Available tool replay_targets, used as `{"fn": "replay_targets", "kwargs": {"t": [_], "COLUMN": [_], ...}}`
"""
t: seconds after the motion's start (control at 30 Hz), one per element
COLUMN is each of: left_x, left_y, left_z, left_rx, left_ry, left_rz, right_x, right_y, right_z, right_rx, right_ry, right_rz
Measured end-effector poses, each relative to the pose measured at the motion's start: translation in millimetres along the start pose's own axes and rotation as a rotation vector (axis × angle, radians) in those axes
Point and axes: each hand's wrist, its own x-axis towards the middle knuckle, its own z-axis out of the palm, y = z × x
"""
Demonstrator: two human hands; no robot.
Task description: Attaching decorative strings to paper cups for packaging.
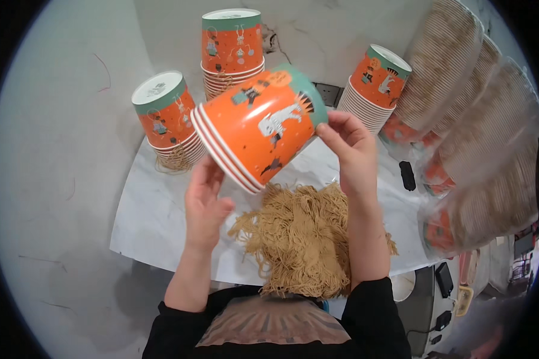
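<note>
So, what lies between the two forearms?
In the head view, a loose pile of tan strings lies between the left forearm and the right forearm; the right one partly hides it.

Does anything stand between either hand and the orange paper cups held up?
Nothing visible: the right hand grips the green end of the cups; the left hand is at their white rims. Tan strands lie below.
</note>
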Motion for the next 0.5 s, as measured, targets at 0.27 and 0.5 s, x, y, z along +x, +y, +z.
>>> {"fn": "replay_targets", "kwargs": {"t": [0.27, 0.5], "left_x": [6, 6], "left_y": [-19, -33], "left_z": [12, 12], "left_rx": [0.014, -0.039], "left_ry": [0.043, 0.023], "left_rz": [-0.195, -0.301], "right_x": [11, 22], "right_y": [18, 25], "right_z": [-16, -33], "right_rx": [0.042, -0.022], "right_ry": [-0.049, -0.045], "right_rz": [0.113, 0.165]}}
